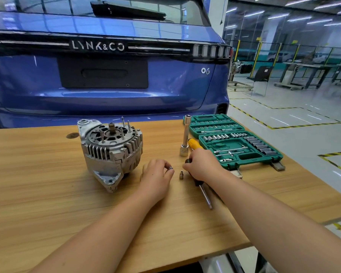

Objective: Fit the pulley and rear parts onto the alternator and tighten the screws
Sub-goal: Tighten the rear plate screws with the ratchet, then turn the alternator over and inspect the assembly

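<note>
At the far left my table (37, 174), a pale wood-grain top, runs out of view, and a dark round mark on it sits just behind the alternator (110, 152). The alternator lies left of centre, tilted with its shaft and four thin studs pointing up and away from me; its underside and the far end are hidden from me.

My left hand (156, 178) rests on the wood just right of the alternator, fingertips curled and pinching a small metal piece (170, 168); most of it is covered by my fingers, so I cannot tell what it is. Between my hands a tiny socket (181, 174) stands alone on the table.

My right hand (203, 166) is curled over a tool: a yellow handle (194, 143) pokes out beyond my knuckles and a chrome shaft (205, 195) with a black collar emerges under my wrist. Whether these are one tool or two I cannot make out, because my hand hides the join. Just behind my fingers a long chrome deep socket (185, 134) stands upright.

Right of that lies an open green socket case (234, 138) with rows of sockets and bits too small to read; my forearm covers its near corner.

Behind the table stands a blue car (106, 75), its rear badged LYNK&CO and 06, its roof cut off. To the right the workshop floor (283, 115) shows yellow-black tape lines, with benches beyond.
</note>
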A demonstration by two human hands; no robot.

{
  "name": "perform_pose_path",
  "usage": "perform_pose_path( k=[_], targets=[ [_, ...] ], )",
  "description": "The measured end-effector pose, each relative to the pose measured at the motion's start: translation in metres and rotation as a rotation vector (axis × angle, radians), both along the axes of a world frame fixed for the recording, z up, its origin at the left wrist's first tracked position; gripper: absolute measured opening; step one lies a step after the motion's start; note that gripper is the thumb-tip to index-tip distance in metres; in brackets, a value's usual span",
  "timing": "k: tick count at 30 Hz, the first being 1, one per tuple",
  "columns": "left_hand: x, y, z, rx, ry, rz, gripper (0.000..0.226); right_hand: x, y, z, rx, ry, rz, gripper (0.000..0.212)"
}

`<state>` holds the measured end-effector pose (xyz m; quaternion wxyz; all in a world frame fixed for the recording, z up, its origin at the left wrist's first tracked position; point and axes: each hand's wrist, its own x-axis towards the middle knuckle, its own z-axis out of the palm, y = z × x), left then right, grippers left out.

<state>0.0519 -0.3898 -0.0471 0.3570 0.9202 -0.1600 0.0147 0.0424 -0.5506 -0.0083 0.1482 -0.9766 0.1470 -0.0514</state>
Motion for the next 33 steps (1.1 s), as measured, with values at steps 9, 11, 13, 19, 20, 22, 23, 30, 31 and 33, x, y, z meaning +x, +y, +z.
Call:
perform_pose_path(
  k=[9,11,13,19,20,22,23,30,31,33],
  targets=[
    [0.026,-0.02,-0.004,-0.042,-0.005,-0.005,0.018,0.011,0.002,-0.018,-0.183,0.076,0.033,0.037],
    [0.028,-0.023,-0.006,-0.032,-0.022,-0.033,0.018,0.006,0.0,-0.018,-0.173,0.046,0.041,0.037],
    [0.029,-0.024,-0.009,-0.032,-0.036,-0.062,0.023,0.003,-0.003,-0.017,-0.165,0.003,0.059,0.034],
    [0.021,-0.019,-0.007,-0.031,-0.057,-0.135,0.042,-0.008,0.0,0.003,0.158,-0.297,0.052,0.035],
    [0.017,-0.017,-0.006,-0.021,-0.07,-0.151,0.043,-0.009,0.005,0.008,0.217,-0.344,0.051,0.035],
    [0.004,-0.007,-0.004,0.01,-0.104,-0.192,0.044,-0.009,0.021,0.016,0.348,-0.435,0.058,0.036],
    [-0.004,-0.001,-0.004,0.018,-0.116,-0.22,0.045,-0.008,0.032,0.02,0.439,-0.462,0.047,0.038],
    [-0.048,0.084,0.03,-0.064,-0.404,-0.309,0.014,0.008,0.13,0.032,1.254,-0.005,-0.026,0.096],
    [-0.052,0.098,0.035,-0.084,-0.476,-0.313,0.012,0.01,0.14,0.032,1.283,0.018,0.014,0.096],
    [-0.059,0.124,0.043,-0.086,-0.597,-0.311,0.011,0.012,0.153,0.029,1.371,0.015,0.05,0.091]
  ],
)
